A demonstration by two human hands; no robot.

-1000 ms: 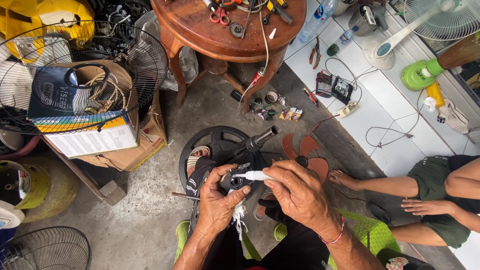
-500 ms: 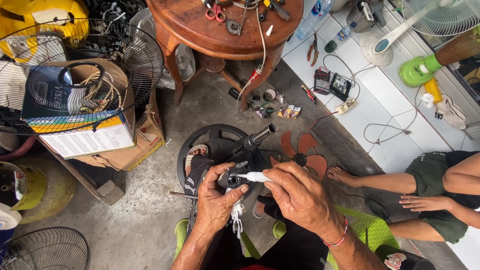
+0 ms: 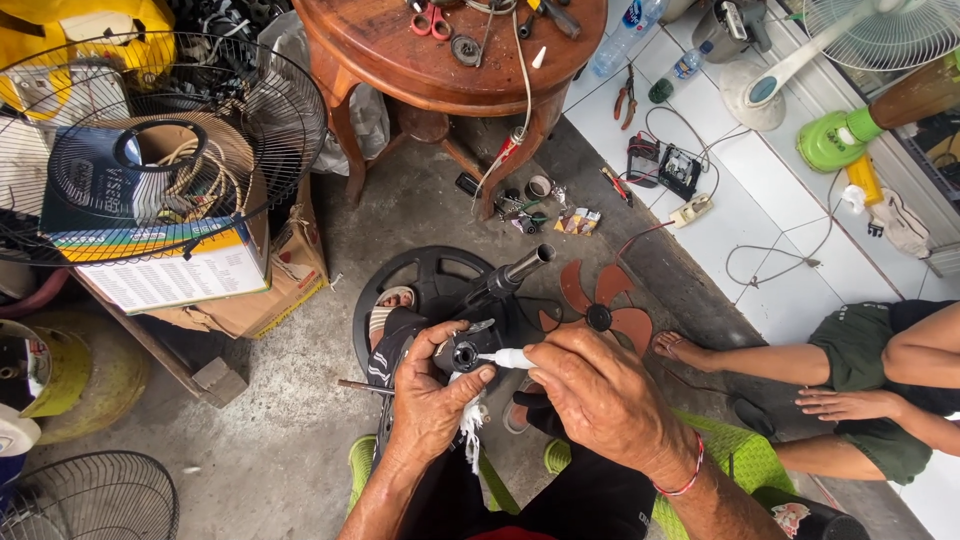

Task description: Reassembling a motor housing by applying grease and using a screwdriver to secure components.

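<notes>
My left hand (image 3: 428, 400) grips a black fan motor part (image 3: 468, 352) with a round opening, and a strip of white cloth (image 3: 470, 421) hangs below it. My right hand (image 3: 598, 398) holds a small white tube (image 3: 508, 358) with its tip at that opening. Behind the part, a black fan stand pole (image 3: 512, 272) rises from a round black base (image 3: 430, 285). My sandalled foot (image 3: 388, 322) rests on the base.
A brown fan blade (image 3: 598, 308) lies on the concrete to the right. A round wooden table (image 3: 450, 50) with tools stands behind. Wire fan guards (image 3: 150, 150) and a cardboard box (image 3: 250, 290) sit left. Another person sits at right, foot (image 3: 690, 352) near the blade.
Both hands stay on the motor part and tube with hardly any movement; the view has shifted slightly.
</notes>
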